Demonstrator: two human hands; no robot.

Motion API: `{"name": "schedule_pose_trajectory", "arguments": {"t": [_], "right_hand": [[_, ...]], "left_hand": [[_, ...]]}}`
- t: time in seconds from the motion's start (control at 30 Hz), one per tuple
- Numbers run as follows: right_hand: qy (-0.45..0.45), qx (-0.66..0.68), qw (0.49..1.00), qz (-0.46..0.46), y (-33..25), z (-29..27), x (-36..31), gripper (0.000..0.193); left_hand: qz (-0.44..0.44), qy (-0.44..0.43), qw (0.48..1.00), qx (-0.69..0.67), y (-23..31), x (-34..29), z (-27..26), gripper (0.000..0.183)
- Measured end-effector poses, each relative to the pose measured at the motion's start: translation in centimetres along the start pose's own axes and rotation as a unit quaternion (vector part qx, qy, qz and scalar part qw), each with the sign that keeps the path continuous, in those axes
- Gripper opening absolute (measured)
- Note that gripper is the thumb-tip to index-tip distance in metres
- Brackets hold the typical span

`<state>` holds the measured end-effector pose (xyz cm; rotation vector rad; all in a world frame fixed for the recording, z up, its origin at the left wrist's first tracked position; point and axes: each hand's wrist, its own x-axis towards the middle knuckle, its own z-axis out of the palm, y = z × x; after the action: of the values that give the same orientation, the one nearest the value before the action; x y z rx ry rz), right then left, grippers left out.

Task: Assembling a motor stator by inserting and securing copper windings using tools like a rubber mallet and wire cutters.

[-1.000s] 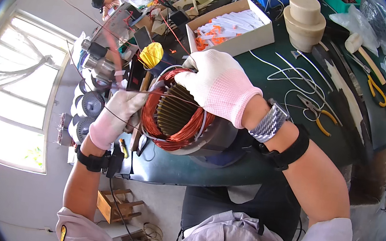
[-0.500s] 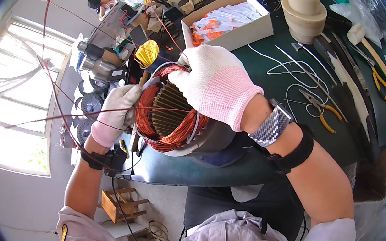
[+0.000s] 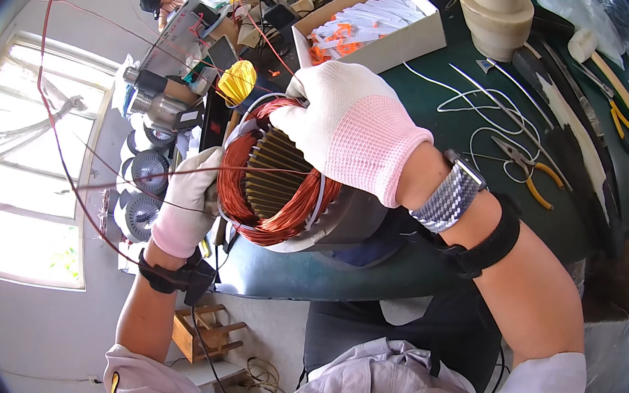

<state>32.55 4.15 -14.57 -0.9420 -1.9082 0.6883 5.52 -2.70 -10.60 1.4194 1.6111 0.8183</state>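
A motor stator point(image 3: 364, 230) lies tilted on the bench, its bore lined with yellowish slot strips point(image 3: 272, 174). A thick copper winding point(image 3: 242, 219) rings its open end, with white cord around the bundle. My right hand point(image 3: 347, 122), in a white glove with a pink cuff, bends over the top of the winding, fingers closed at its upper edge; the fingertips are partly hidden. My left hand point(image 3: 192, 181), gloved alike, grips the left side of the stator end, its fingertips partly hidden. Long loose reddish wires point(image 3: 57, 122) arc out to the left past my left hand.
Behind the stator stands a cardboard box point(image 3: 412, 40) of white and orange strips. To the right lie orange-handled pliers point(image 3: 526, 171), white cord, yellow-handled cutters point(image 3: 621, 128) and dark strips. A beige stepped cylinder point(image 3: 494, 22) stands behind. Another person point(image 3: 172, 2) sits at the far left.
My left hand has shifted slightly down and right along the stator's side. The loose wires at left have swung. My right hand stays at the top of the winding.
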Motion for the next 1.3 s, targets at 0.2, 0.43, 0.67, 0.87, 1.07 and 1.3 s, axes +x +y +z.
{"name": "schedule_pose_trajectory", "arguments": {"t": [0.2,0.43,0.67,0.87,1.07,1.3], "right_hand": [[-0.007,-0.016,1.0,0.02,0.1,-0.3,0.0,0.031],[-0.015,-0.021,1.0,0.013,0.1,-0.4,0.0,0.025],[0.036,-0.05,0.996,-0.061,1.0,0.8,0.1,0.023],[0.011,-0.019,1.0,0.01,-0.1,-0.4,-0.3,0.026],[0.018,0.002,1.0,-0.014,0.3,0.5,0.1,0.029],[0.022,-0.001,0.999,-0.029,0.5,0.3,0.1,0.031]], "left_hand": [[0.008,0.007,1.0,-0.003,1.6,0.0,2.7,0.024],[0.017,0.091,0.989,0.12,1.9,-1.2,2.7,0.027],[0.066,0.098,0.988,0.103,0.6,-1.5,1.8,0.029],[-0.009,0.052,0.998,0.028,2.1,-0.8,1.7,0.026],[0.146,0.015,0.985,0.09,0.3,-1.3,1.0,0.019],[0.013,0.008,0.981,0.195,3.7,-1.9,0.6,0.025]]}}
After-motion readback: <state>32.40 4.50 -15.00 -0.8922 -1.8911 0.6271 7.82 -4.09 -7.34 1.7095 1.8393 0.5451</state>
